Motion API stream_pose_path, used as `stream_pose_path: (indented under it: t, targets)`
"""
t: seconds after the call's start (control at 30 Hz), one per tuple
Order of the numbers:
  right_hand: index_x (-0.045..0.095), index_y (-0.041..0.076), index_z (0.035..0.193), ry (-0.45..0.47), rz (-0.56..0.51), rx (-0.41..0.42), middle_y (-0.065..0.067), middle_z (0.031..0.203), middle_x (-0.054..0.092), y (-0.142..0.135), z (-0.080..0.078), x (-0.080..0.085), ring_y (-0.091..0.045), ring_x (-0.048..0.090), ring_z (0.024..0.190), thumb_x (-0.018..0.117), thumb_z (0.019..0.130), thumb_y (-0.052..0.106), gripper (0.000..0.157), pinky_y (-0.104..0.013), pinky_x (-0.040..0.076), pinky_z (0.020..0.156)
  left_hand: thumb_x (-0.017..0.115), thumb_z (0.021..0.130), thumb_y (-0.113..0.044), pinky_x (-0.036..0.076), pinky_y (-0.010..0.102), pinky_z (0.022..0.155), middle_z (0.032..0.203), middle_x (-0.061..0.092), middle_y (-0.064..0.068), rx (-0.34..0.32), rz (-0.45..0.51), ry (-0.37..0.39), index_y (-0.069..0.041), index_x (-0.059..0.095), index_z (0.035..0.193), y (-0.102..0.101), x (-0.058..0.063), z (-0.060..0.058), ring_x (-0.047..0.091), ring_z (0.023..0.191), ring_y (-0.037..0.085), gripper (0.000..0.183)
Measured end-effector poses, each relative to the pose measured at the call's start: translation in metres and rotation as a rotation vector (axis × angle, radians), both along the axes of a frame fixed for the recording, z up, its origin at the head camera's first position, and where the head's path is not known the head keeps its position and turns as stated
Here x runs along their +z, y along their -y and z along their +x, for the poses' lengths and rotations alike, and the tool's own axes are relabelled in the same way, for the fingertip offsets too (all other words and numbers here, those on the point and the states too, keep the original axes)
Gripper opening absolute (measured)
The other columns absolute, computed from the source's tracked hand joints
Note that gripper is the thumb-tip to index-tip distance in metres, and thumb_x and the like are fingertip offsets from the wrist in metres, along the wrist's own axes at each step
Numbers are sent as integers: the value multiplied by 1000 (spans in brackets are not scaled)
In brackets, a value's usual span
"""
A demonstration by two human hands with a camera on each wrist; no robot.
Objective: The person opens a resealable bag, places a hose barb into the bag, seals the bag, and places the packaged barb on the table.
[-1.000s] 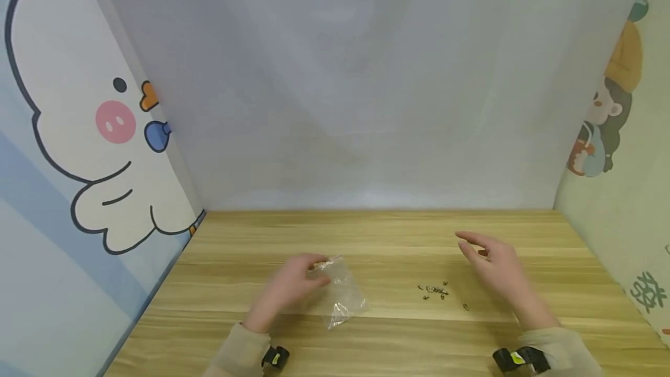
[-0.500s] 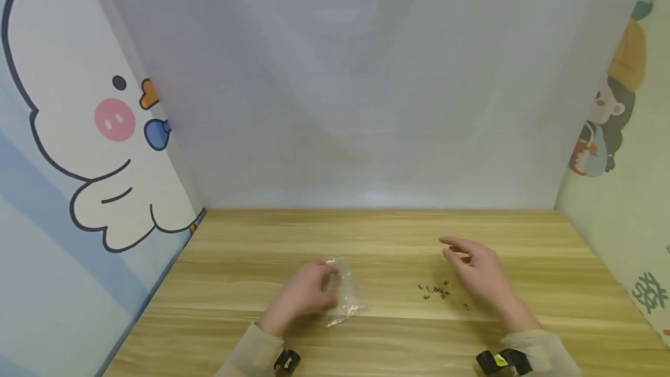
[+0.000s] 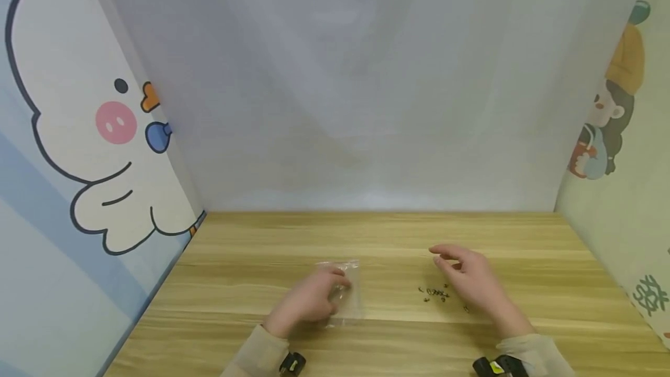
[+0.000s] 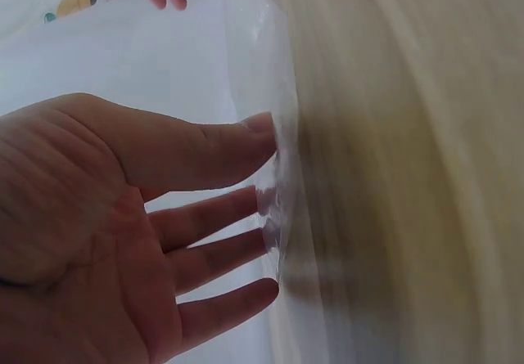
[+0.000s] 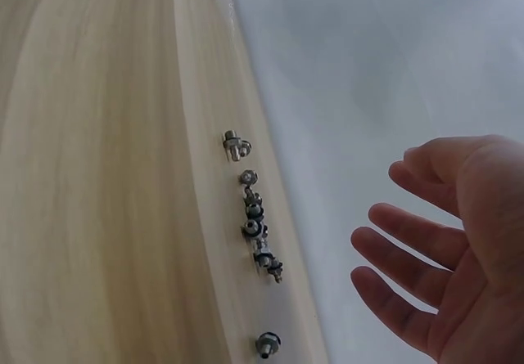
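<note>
A clear plastic bag [image 3: 352, 292] lies flat on the table under my left hand [image 3: 313, 297]. In the left wrist view the fingertips and thumb tip touch the bag's film [image 4: 282, 168], spread apart and fairly straight. Several small metal fittings [image 3: 435, 292], silvery with dark rings, lie in a loose group right of the bag. The right wrist view shows these fittings [image 5: 255, 226] larger, with one fitting [image 5: 267, 345] apart from the cluster. My right hand [image 3: 468, 275] hovers just right of the group, fingers relaxed and holding nothing.
The wood-grain table [image 3: 377, 231] runs back to a pale grey curtain [image 3: 335, 103]. Printed panels stand on both sides, a cartoon panel [image 3: 68, 103] at left and a pale green panel [image 3: 628, 214] at right. Each wrist wears a black camera [image 3: 292, 363].
My left hand has moved right across the bag, and the bag now lies straighter. My right hand has come left and slightly nearer, toward the fittings, which stay in place.
</note>
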State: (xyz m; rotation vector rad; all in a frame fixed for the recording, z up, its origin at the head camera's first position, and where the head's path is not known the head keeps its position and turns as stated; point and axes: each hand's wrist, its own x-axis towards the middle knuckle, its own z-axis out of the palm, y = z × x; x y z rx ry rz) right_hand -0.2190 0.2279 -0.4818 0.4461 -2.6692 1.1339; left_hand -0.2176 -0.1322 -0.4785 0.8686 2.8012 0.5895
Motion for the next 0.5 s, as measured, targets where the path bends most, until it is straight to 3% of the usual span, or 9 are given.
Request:
stream_pose_path:
  t: [0.17, 0.3, 0.5]
  targets:
    - [75, 8, 130, -17, 4, 31, -12, 132, 73, 8, 0, -1, -32, 71, 113, 67, 107, 18, 27, -49, 61, 89, 65, 71, 22, 44, 48, 117, 151, 60, 13, -54, -29, 21, -9, 75, 128, -9, 0, 0, 57, 138, 36, 66]
    - [77, 8, 127, -4, 6, 44, -9, 129, 75, 12, 1, -2, -30, 72, 113, 68, 106, 16, 24, -46, 61, 88, 66, 71, 24, 44, 45, 116, 150, 61, 9, -81, -31, 13, -13, 77, 124, -15, -2, -1, 58, 137, 34, 66]
    - [77, 10, 127, 13, 5, 48, -8, 125, 76, 17, 2, -3, -28, 72, 111, 68, 106, 16, 24, -45, 62, 88, 69, 81, 20, 36, 46, 122, 149, 64, 2, -130, 3, 15, -16, 77, 122, -22, -2, -2, 49, 147, 29, 55]
